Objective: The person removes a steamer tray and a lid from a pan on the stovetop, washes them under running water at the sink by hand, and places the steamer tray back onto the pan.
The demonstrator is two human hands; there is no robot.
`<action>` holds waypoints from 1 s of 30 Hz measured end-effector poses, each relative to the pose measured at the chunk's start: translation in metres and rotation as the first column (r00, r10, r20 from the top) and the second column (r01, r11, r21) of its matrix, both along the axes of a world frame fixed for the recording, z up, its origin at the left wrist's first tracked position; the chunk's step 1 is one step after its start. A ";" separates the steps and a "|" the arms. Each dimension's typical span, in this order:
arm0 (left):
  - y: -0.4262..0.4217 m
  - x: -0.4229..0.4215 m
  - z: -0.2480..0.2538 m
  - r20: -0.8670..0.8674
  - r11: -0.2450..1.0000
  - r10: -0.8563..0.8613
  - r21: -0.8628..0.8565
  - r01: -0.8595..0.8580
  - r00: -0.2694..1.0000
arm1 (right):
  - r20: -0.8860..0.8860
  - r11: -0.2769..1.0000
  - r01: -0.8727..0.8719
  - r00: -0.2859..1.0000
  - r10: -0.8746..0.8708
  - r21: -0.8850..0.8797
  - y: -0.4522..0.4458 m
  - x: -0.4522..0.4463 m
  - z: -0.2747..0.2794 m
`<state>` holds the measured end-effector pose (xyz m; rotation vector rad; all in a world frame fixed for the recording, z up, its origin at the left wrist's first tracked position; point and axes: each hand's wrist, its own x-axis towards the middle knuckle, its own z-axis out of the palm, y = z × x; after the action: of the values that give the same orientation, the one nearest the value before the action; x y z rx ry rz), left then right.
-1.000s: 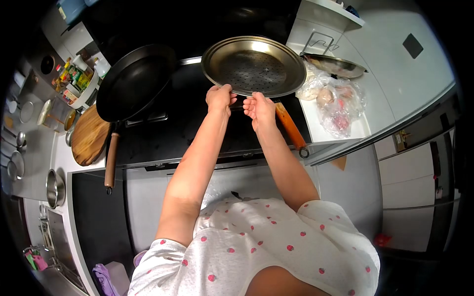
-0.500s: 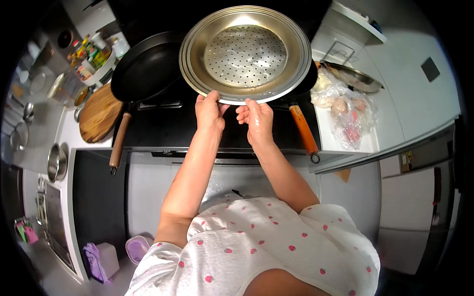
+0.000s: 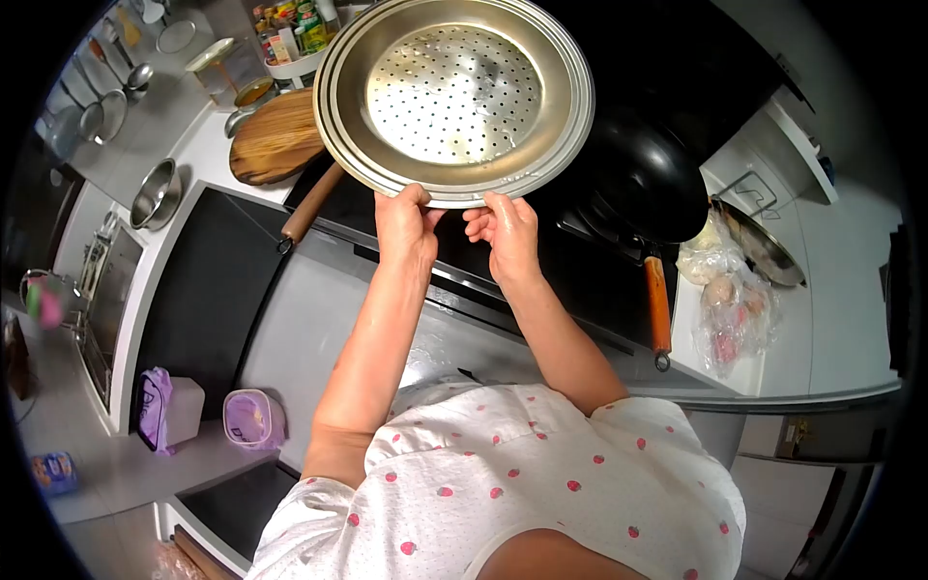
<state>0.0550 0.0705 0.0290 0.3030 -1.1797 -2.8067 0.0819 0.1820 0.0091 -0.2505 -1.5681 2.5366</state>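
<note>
Just beyond left grip (image 3: 404,227) and right grip (image 3: 509,234): perforated metal steamer tray (image 3: 454,92), held up.
Left grip: pinching the tray's near edge.
Right grip: pinching the same edge.
Right of both: black wok (image 3: 648,184).

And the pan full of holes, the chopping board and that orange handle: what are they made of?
Perforated pan: metal, perhaps stainless steel, polished, judging by its silvery shine and bright reflections.
Chopping board: wood, going by its streaky brown grain; the surface looks fairly smooth.
Orange handle: probably varnished wood, but its smooth look could also be plastic.
</note>
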 end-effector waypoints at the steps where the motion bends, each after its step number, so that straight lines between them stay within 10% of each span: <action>1: -0.002 0.000 0.000 0.001 1.000 0.007 -0.001 -0.007 1.000 | 0.010 1.000 -0.018 1.000 0.018 0.002 -0.002 -0.001 -0.001; 18: -0.067 -0.005 0.017 -0.024 0.990 0.098 0.108 -0.095 0.995 | -0.133 0.993 -0.084 0.987 0.094 0.078 -0.075 -0.016 0.014; 30: -0.303 0.033 0.028 -0.074 0.910 0.326 0.296 -0.292 0.942 | -0.187 0.911 -0.412 0.894 0.408 0.021 -0.304 -0.013 0.045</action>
<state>0.0878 -0.2330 0.0569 0.3017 -0.6383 -2.6578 0.0692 -0.1220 0.0538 0.3506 -1.6665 2.7756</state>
